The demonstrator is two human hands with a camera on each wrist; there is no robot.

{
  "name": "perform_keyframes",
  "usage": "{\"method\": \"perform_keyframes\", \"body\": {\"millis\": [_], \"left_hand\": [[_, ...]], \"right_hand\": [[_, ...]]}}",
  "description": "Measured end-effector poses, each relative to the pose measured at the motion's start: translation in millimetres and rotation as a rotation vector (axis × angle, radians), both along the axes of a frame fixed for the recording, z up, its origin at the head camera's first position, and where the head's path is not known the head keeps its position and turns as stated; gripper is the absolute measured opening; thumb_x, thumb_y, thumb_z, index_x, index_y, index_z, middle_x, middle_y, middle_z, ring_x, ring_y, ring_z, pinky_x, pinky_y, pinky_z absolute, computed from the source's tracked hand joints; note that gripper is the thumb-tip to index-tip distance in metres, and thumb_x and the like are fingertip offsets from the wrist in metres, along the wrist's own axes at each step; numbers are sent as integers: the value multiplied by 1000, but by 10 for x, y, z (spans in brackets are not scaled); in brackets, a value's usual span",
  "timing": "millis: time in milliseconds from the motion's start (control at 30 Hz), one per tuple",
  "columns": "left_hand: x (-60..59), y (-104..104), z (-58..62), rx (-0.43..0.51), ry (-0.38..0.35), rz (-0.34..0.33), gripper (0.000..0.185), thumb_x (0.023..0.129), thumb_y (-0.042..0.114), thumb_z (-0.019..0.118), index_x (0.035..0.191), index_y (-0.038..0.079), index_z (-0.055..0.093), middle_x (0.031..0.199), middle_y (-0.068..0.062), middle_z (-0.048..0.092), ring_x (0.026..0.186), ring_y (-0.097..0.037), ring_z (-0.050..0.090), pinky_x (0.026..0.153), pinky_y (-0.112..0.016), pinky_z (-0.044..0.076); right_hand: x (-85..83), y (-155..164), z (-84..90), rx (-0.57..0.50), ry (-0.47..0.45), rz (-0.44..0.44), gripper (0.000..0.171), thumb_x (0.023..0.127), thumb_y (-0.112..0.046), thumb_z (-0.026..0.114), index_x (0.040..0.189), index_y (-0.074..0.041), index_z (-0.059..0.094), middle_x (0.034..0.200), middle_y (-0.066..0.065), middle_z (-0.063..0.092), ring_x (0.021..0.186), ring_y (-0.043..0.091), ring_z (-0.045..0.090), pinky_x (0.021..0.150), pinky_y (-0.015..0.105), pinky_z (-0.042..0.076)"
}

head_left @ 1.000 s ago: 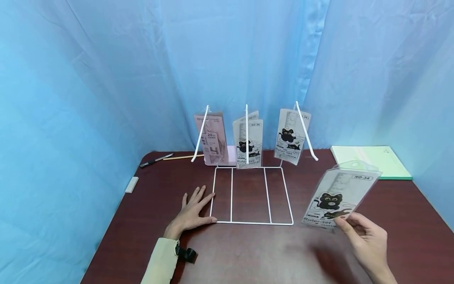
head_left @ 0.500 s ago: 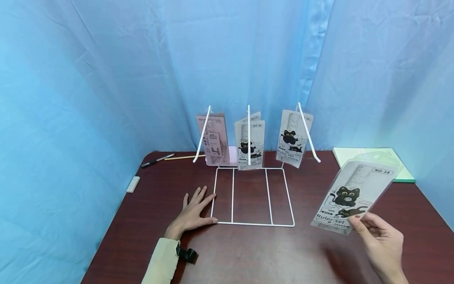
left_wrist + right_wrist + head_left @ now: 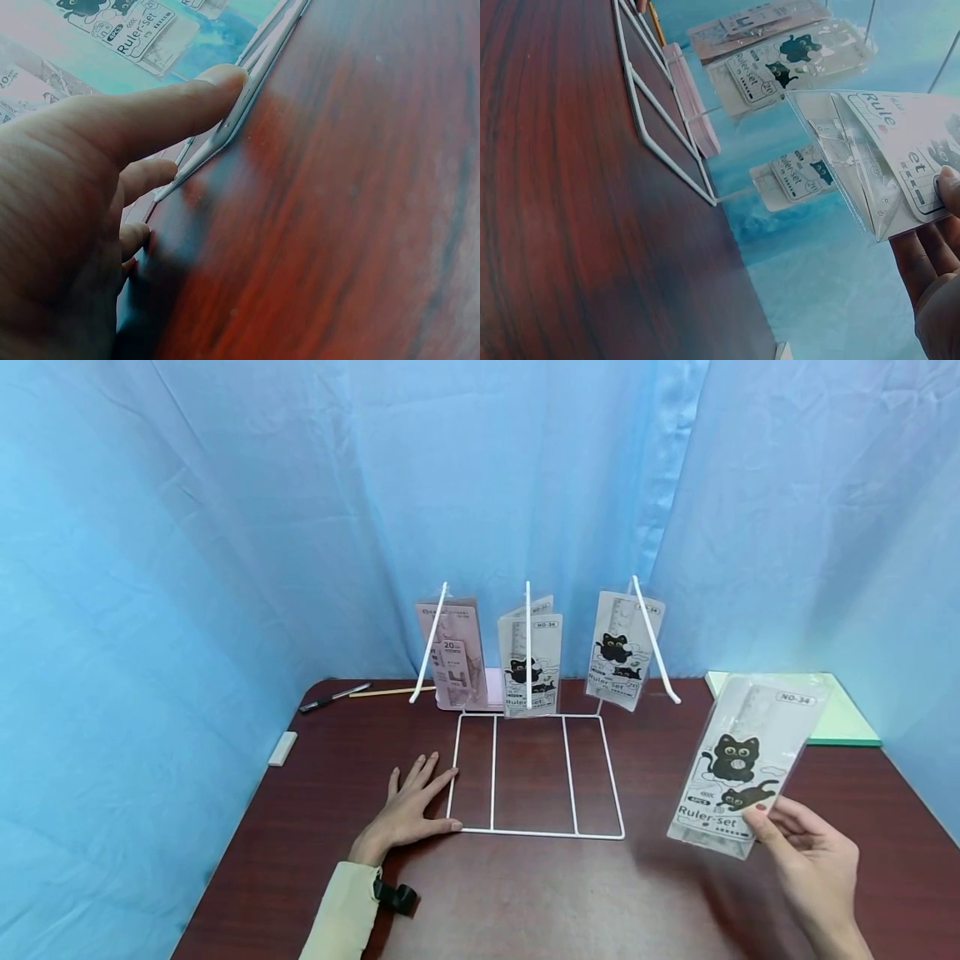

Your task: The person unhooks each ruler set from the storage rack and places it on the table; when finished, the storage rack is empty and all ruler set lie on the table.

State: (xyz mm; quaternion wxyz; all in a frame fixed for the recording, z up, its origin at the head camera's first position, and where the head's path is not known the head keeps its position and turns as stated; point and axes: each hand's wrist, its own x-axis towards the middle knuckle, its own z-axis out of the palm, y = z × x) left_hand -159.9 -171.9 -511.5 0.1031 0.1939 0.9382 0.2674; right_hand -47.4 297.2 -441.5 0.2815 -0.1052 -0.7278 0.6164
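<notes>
My right hand (image 3: 813, 864) pinches the lower right corner of a ruler set (image 3: 738, 768) in a clear packet, its card printed with black cats. The packet is held up over the right side of the table, tilted. Clear rulers show inside its lower end in the right wrist view. My left hand (image 3: 405, 810) lies with fingers spread beside a white wire display rack (image 3: 540, 833), thumb and forefinger touching its base. On the rack's middle prong hang cat ruler sets (image 3: 531, 668), one behind another. Another cat ruler set (image 3: 622, 652) hangs on the right prong, and pink ruler packets (image 3: 455, 656) on the left.
A pale green notepad (image 3: 840, 714) lies at the back right, partly behind the held packet. At the back left are a pen (image 3: 333, 697), a yellow pencil (image 3: 390, 692) and a white eraser (image 3: 282, 748). A pink case (image 3: 493, 685) sits behind the rack. Blue curtains (image 3: 480, 485) surround the table.
My right hand has moved to the right with the ruler set, and the packet has turned more upright. The left hand stays at the rack's base. The view has shifted slightly.
</notes>
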Motion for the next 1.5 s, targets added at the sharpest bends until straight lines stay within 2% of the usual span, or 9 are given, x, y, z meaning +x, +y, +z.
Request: {"method": "perform_keyframes", "body": {"millis": [133, 233, 367, 500, 867, 1033, 1233, 1300, 1500], "left_hand": [[0, 7, -11, 12, 4, 4, 88, 82, 55, 74, 156, 25, 37, 170, -13, 13, 159, -38, 4, 119, -72, -5], [1, 11, -12, 17, 7, 7, 88, 82, 55, 74, 156, 25, 37, 170, -13, 13, 159, -38, 4, 119, -72, -5], [1, 12, -9, 3, 8, 2, 89, 82, 57, 74, 157, 25, 37, 170, -13, 12, 159, -37, 4, 119, -72, -5], [3, 15, -3, 4, 6, 2, 89, 82, 56, 74, 157, 25, 37, 170, -13, 12, 159, -37, 4, 119, -71, -5], [-8, 10, 0, 9, -9, 9, 89, 82, 56, 74, 157, 25, 36, 171, -12, 11, 159, -36, 2, 120, -71, -6], [-12, 3, -10, 10, -4, -7, 88, 84, 54, 74, 157, 25, 35, 171, -13, 10, 159, -36, 3, 119, -71, -5], [-2, 2, -6, 14, -1, -9, 88, 84, 53, 74, 157, 25, 35, 170, -13, 10, 159, -37, 3, 119, -71, -5], [-1, 2, 0, 15, -2, -8, 88, 84, 53, 74, 157, 25, 35, 170, -13, 11, 159, -37, 3, 119, -71, -5], [-6, -3, 5, 10, -4, -5, 88, 84, 54, 74, 157, 25, 35, 171, -13, 11, 159, -37, 3, 119, -71, -6]], "right_hand": [[-56, 50, -52, -76, -8, 21, 29, 82, 19, 67, 97, -4, 75, 72, -12, 76, 61, -2, 71, 58, 11, 54], [-88, 79, -95, -88, -12, 40, 29, 83, 18, 67, 99, -5, 75, 73, -12, 77, 61, -2, 71, 58, 11, 54], [-114, 105, -144, -26, -42, 34, 28, 84, 16, 69, 104, -3, 75, 75, -16, 76, 61, -4, 70, 59, 10, 54], [-133, 117, -187, 33, -97, 26, 28, 85, 10, 71, 107, -7, 75, 76, -22, 75, 63, -6, 70, 60, 11, 54], [-209, 177, -401, -151, -54, 210, 34, 87, 11, 68, 103, -18, 75, 78, -14, 77, 69, -4, 72, 58, 14, 56], [-247, 209, -497, -94, -103, 230, 37, 88, 8, 69, 103, -25, 74, 74, -16, 75, 67, -6, 70, 59, 13, 55], [-289, 239, -578, 42, -218, 271, 35, 92, -1, 69, 103, -34, 68, 75, -22, 73, 66, -7, 68, 60, 14, 55], [-296, 242, -605, 93, -265, 279, 32, 93, -6, 69, 105, -35, 66, 75, -23, 73, 67, -6, 68, 59, 16, 55], [-305, 236, -647, 132, -342, 308, 24, 95, -11, 69, 109, -30, 64, 77, -22, 73, 69, -3, 69, 59, 21, 57]]}}
